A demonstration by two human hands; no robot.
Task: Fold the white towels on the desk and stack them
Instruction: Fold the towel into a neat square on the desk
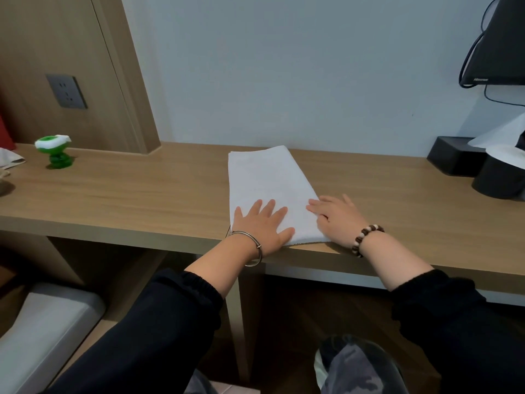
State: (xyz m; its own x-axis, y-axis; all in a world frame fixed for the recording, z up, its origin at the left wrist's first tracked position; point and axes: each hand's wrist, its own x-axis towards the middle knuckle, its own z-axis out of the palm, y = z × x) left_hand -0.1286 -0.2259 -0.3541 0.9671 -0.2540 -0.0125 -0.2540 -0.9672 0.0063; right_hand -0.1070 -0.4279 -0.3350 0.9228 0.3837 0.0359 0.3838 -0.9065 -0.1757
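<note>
A white towel [267, 183] lies folded into a long strip on the wooden desk [142, 194], running from the front edge toward the wall. My left hand [261, 226] lies flat on the towel's near end, fingers spread and straight. My right hand [336, 217] rests at the towel's near right edge, its fingertips on the cloth and its palm on the desk. No other towel shows.
A green and white toy [55, 152] stands at the desk's left. Black boxes with white tissue [488, 169] sit at the right, under a dark monitor [500, 46] with cables. A grey cushioned seat [42, 325] is at the lower left.
</note>
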